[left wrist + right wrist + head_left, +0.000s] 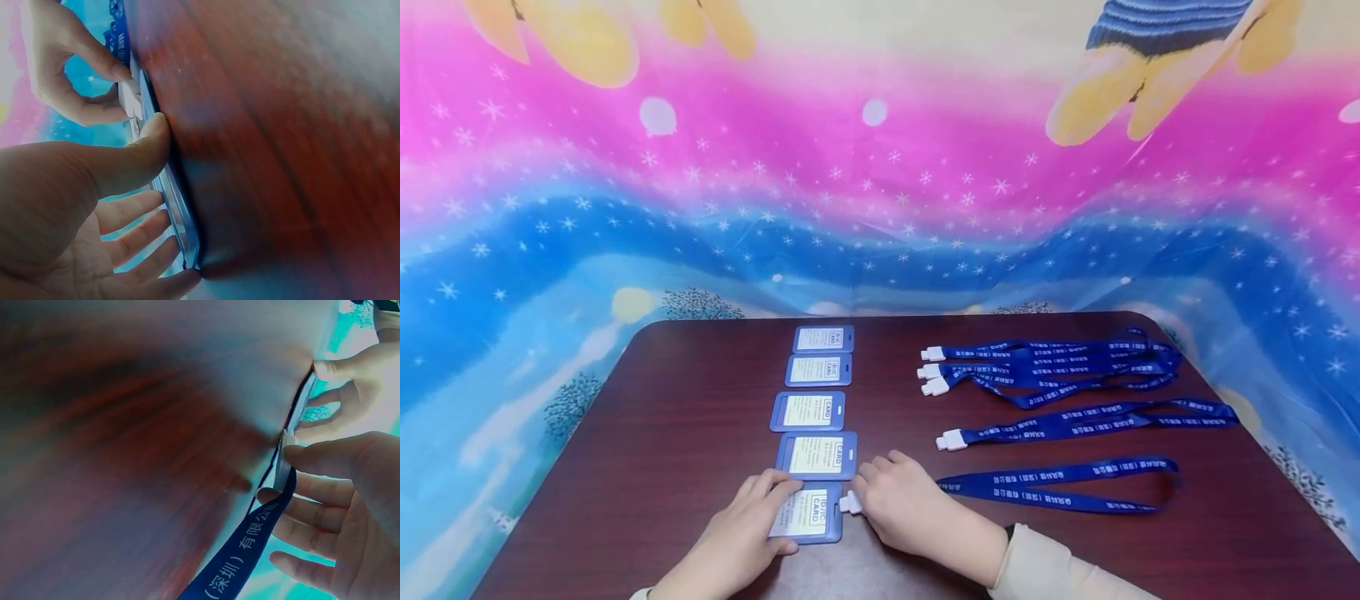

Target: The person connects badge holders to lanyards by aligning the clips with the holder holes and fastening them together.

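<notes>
In the head view, the nearest card holder [808,515] is laid at the near end of a column on the table [625,467], gripped at its opposite edges between the thumb and fingers of the left hand [737,525]. A white clip [851,502] on a blue lanyard [1060,493] is pinched by the right hand [898,504] right at the holder's right-hand end; whether the slot there has been entered cannot be told. If the clip were pressed on askew, the holder could be pushed leftward or tipped. The next card holder [817,456] lies just beyond, so it could be nudged out of line by the left fingers. In the left wrist view, the holder is seen nearly edge-on, with the thumb set against its near edge and the other fingers spread along the far side; should that grip be loosened, the holder would probably be swivelled by any push from the clip. In the right wrist view, the clip is clamped under the thumb, while the remaining fingers are spread apart and the strap is led down across them. If the strap were snagged by those fingers, the clip could be twisted off its line or pulled from the pinch.
</notes>
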A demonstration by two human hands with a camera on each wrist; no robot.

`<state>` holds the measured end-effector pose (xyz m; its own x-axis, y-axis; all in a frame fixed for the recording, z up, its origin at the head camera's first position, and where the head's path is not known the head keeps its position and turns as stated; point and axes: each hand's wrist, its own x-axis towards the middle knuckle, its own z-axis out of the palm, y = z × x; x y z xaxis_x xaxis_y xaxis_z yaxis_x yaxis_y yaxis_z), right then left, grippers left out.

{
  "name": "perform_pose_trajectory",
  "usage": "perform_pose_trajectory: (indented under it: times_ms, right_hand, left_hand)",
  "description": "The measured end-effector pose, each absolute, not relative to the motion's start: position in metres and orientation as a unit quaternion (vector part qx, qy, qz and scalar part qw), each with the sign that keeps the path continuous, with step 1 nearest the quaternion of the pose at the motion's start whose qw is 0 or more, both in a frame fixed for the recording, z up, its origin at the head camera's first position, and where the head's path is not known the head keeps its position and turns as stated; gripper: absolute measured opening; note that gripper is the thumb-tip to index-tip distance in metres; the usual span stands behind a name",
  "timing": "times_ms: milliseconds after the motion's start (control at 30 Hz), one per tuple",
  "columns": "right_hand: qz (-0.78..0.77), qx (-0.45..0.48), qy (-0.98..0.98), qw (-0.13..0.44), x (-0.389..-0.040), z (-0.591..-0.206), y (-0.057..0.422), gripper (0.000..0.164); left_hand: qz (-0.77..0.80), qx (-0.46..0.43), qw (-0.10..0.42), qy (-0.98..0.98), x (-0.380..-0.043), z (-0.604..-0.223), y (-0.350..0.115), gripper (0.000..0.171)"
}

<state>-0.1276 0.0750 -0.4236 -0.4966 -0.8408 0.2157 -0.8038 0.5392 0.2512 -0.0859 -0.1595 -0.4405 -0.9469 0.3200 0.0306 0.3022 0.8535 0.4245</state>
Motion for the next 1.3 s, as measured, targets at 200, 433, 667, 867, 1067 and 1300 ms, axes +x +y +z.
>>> perform_pose_trajectory:
  times_ms: [200, 433, 667, 867, 1067, 1300]
  right_hand:
    - [-0.074, 0.486, -0.856, 0.162, -0.128, -0.425, 0.074, 0.009]
    - [-0.114, 0.49, -0.844, 0.185, -0.125, -0.428, 0.068, 0.006]
    - [-0.152, 0.49, -0.829, 0.224, -0.123, -0.434, 0.063, 0.004]
    - [-0.146, 0.474, -0.831, 0.251, -0.12, -0.438, 0.06, 0.003]
    - [-0.152, 0.464, -0.832, 0.261, -0.118, -0.442, 0.055, 0.004]
    - [-0.142, 0.449, -0.834, 0.289, -0.114, -0.446, 0.053, 0.013]
  left_hand:
    - [0.186, 0.177, 0.006, 0.966, -0.088, -0.441, -0.155, 0.06]
    - [0.186, 0.188, -0.01, 0.964, -0.084, -0.445, -0.154, 0.06]
    - [0.215, 0.165, -0.018, 0.963, -0.083, -0.447, -0.154, 0.06]
    - [0.207, 0.158, -0.034, 0.965, -0.084, -0.448, -0.153, 0.059]
    - [0.205, 0.165, -0.051, 0.963, -0.085, -0.448, -0.151, 0.058]
    - [0.204, 0.16, -0.047, 0.965, -0.084, -0.449, -0.15, 0.059]
